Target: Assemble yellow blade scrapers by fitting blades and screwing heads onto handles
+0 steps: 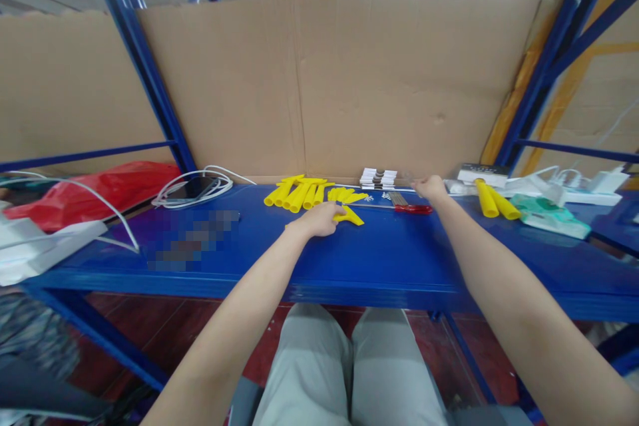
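My left hand (323,218) is closed around a yellow plastic part (352,215), whose wider end sticks out to the right, just above the blue table. Beyond it lie a row of yellow tubular pieces (298,196) and several smaller yellow pieces (344,195). Farther right, my right hand (430,188) has its fingers pinched near the back edge; what they hold, if anything, is too small to make out. Close to it lies a red-handled tool (413,209) beside thin metal pieces (398,198). White stacked pieces (378,178) stand against the cardboard.
Two yellow tubes (494,200), a green-white packet (549,215) and a power strip (589,196) lie on the right. Coiled white cable (192,190) and a red bag (104,193) are left. A cardboard panel (369,80) rises behind the blue table (369,259), between blue posts.
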A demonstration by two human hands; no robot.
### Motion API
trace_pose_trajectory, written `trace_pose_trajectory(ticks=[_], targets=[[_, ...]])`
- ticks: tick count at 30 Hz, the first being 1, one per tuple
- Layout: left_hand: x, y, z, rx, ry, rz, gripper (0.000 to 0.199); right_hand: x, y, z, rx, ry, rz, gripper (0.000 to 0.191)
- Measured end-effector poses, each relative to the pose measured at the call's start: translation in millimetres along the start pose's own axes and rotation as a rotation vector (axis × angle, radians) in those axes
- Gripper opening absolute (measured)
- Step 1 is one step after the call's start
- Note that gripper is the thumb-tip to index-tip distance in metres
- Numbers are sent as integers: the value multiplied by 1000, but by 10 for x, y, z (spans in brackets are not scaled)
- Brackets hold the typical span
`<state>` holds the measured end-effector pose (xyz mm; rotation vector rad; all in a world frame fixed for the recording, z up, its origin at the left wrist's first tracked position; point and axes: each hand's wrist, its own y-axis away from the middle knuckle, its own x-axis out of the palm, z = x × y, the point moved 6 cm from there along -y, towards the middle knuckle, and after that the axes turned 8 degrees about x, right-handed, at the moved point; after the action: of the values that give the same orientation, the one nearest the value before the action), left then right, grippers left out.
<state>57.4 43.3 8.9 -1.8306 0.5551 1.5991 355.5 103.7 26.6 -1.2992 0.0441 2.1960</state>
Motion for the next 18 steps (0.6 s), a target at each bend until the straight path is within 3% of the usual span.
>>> trace_pose_trajectory(ticks=[4, 7, 11, 18], targets=[[23, -4, 31, 13, 16, 9, 46, -91, 324, 294, 5, -176, 60, 20], [20, 1, 18, 28, 33, 26, 47, -32, 684, 515, -66, -364, 336, 16], [0, 2, -7, 30, 23, 33, 46, 69, 1089, 641, -145, -348, 607, 22], [-3, -7, 9, -1, -19, 24, 43, 223, 1259, 730, -249, -388, 787, 21]])
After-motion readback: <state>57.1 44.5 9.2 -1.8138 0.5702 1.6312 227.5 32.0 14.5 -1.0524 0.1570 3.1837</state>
